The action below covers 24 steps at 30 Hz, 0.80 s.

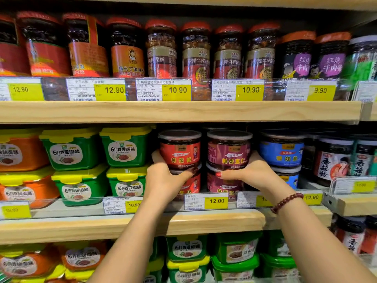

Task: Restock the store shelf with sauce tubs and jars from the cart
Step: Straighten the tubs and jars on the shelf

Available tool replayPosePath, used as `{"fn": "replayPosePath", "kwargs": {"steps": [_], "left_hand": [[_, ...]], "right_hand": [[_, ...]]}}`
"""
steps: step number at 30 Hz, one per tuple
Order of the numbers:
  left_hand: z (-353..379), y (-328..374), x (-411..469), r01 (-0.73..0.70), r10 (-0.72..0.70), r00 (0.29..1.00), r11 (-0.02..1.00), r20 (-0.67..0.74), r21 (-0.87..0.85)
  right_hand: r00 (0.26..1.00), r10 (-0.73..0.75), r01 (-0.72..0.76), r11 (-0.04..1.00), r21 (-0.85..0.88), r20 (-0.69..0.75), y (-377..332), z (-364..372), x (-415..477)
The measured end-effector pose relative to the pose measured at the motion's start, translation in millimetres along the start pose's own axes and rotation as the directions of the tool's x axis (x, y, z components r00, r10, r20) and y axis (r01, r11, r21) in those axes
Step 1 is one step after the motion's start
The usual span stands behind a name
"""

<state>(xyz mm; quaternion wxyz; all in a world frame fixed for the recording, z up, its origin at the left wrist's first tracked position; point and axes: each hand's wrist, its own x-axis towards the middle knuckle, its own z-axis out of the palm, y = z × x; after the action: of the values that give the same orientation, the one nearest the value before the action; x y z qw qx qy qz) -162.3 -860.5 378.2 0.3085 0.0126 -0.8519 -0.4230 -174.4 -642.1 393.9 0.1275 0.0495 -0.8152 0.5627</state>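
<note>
On the middle shelf (183,221), my left hand (163,176) grips a red-labelled sauce tub (180,149) that sits on top of another red tub. My right hand (251,172) grips a maroon-labelled tub (229,149) stacked on a matching maroon tub (221,183). Both upper tubs stand upright with clear lids. My thumbs curl across the seam between upper and lower tubs. The cart is not in view.
Green tubs with yellow lids (126,148) stand stacked left of my hands, orange tubs (18,152) further left. Blue-labelled tubs (282,150) stand right, then dark jars (334,160). Red-lidded jars (195,50) fill the upper shelf. More green tubs (187,248) sit below.
</note>
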Motion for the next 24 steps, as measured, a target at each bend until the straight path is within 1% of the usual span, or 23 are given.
{"fn": "replayPosePath", "kwargs": {"steps": [8,15,19,21,23,24], "left_hand": [[0,0,-2,0.008,-0.008,1.000,1.000,0.015,0.026],[-2,2,-6,0.015,-0.017,1.000,0.998,0.025,0.054],[-6,6,-9,-0.006,0.002,0.999,0.998,0.050,0.068],[-13,10,-14,-0.028,0.024,0.998,0.997,0.059,0.068],[-21,14,-24,-0.092,0.092,0.996,0.991,0.012,0.100],[-24,17,-32,-0.139,0.146,0.989,0.981,-0.037,0.135]], "right_hand": [[0.999,0.034,-0.035,0.999,0.034,0.010,-6,0,-6],[0.993,0.106,-0.107,0.994,0.001,0.041,-8,0,-5],[0.998,0.061,-0.061,0.998,0.001,0.018,-7,0,-8],[1.000,0.015,-0.016,0.999,-0.029,-0.012,-4,-4,-11],[0.995,-0.049,0.044,0.997,-0.058,-0.089,0,-12,-19],[0.985,-0.083,0.076,0.996,-0.051,-0.152,3,-17,-25]]}}
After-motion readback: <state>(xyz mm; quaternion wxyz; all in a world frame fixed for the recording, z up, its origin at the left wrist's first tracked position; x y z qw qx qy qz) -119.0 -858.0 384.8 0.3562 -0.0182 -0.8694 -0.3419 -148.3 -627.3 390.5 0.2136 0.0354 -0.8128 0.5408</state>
